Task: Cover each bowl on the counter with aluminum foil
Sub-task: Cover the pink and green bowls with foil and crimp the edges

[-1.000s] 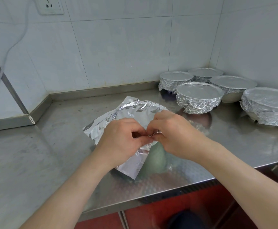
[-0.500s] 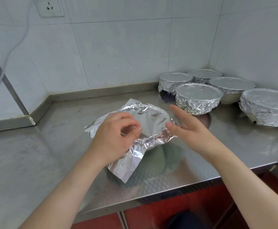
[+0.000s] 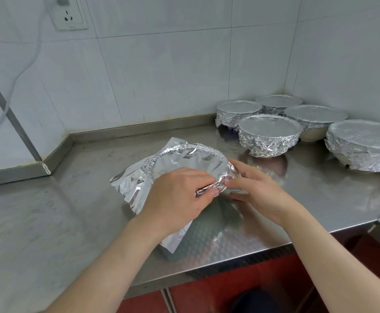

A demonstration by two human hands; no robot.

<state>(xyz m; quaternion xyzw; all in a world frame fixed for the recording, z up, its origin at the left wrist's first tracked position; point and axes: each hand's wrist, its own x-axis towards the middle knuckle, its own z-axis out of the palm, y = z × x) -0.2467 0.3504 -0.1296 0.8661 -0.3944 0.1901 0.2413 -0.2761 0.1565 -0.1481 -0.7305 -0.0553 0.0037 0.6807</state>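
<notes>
head view: steel table (image 3: 60, 211) carries everything.
covered bowls (image 3: 268, 136): five, fully wrapped, well apart from the fingers, to their far right in the wall corner.
foil sheet (image 3: 184, 163): draped over the one unfinished bowl. Crimped along the rim beyond the fingers; loose flaps hang left of and below the left fingers.
bowl (image 3: 218, 211): greenish side shows just under both sets of fingers.
left hand (image 3: 177, 195): fingers (image 3: 207, 195) clamped on a bunched foil edge at the near rim.
right hand (image 3: 261, 190): thumb and fingers (image 3: 234, 182) pinch foil at the rim, just beside the left fingertips.
step: looks like crimping the near rim, probably the final bowl.
next: likely work outward along the rim from this pinch, then fold the loose left flap down. Light pressure, since foil tears.
</notes>
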